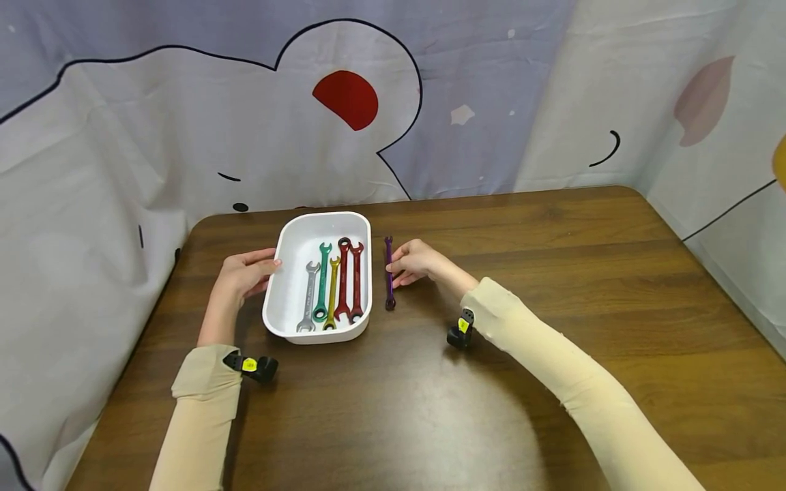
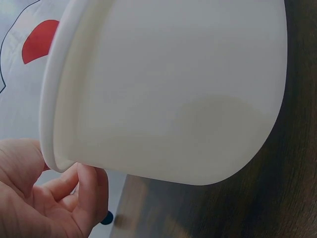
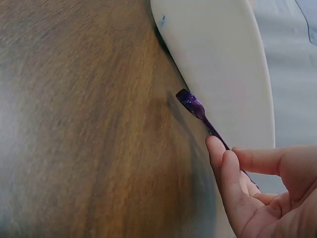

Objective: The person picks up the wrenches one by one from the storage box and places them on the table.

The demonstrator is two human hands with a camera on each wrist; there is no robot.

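Observation:
My right hand [image 1: 413,262] pinches a purple wrench [image 1: 389,279] by its middle, just right of the white tub [image 1: 316,340]. In the right wrist view the purple wrench [image 3: 192,104] shows one thick end, close beside the tub's outer wall. My left hand [image 1: 247,274] grips the tub's left rim, thumb over the edge and fingers beneath it. Inside the tub lie a silver wrench [image 1: 309,296], a green wrench [image 1: 322,283], a yellow wrench [image 1: 333,293] and two red wrenches [image 1: 344,279], side by side and roughly lengthwise.
The tub stands on a brown wooden table [image 1: 522,245], toward its back left. A printed curtain [image 1: 479,102] hangs behind the table and along its sides. A small black camera [image 1: 460,333] is strapped to each sleeved wrist.

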